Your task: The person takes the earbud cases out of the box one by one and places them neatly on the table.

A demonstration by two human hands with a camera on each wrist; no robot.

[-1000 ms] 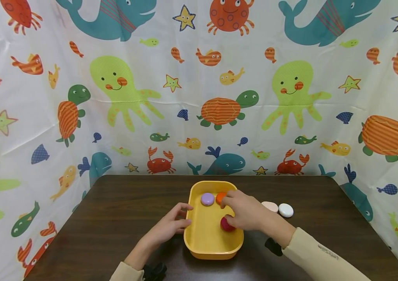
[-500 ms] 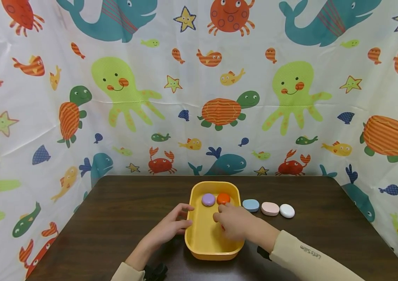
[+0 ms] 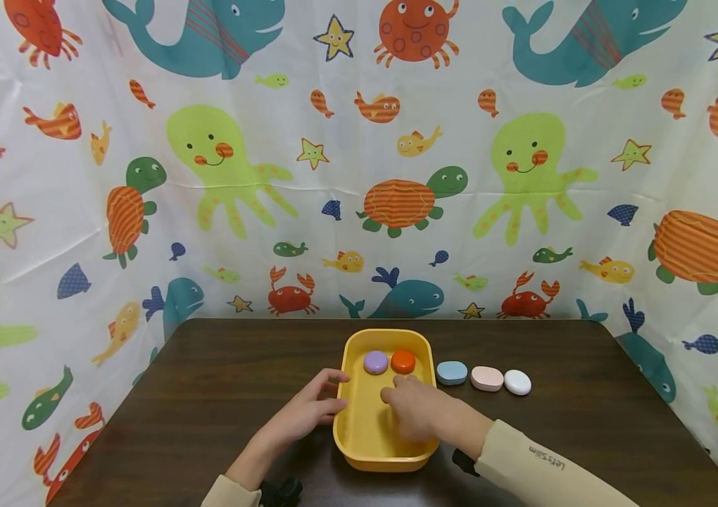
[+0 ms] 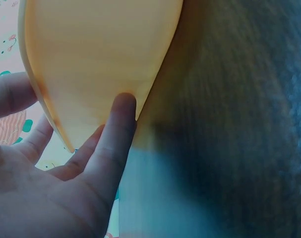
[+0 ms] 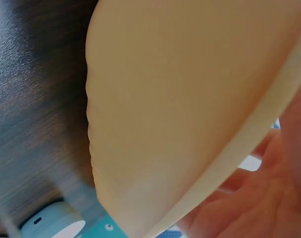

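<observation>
Behind everything, a curtain point(image 3: 359, 155) printed with sea animals. In front of the curtain, a dark wooden table point(image 3: 207, 394). Mid-table, a yellow tray point(image 3: 354, 429). Against the tray's left wall, the left hand point(image 3: 305, 410), fingers straight, fingertips point(image 4: 124, 106) touching the outer side. Inside the tray toward its near right, the right hand point(image 3: 419, 412), palm down, fingers curled over something hidden; whether gripping, cannot tell. At the tray's far end, a purple pebble point(image 3: 375, 362) and an orange pebble point(image 3: 403, 361) side by side. Just right of the tray, in a row: blue pebble point(image 3: 452, 372), pink pebble point(image 3: 487, 378), white pebble point(image 3: 517, 382).
</observation>
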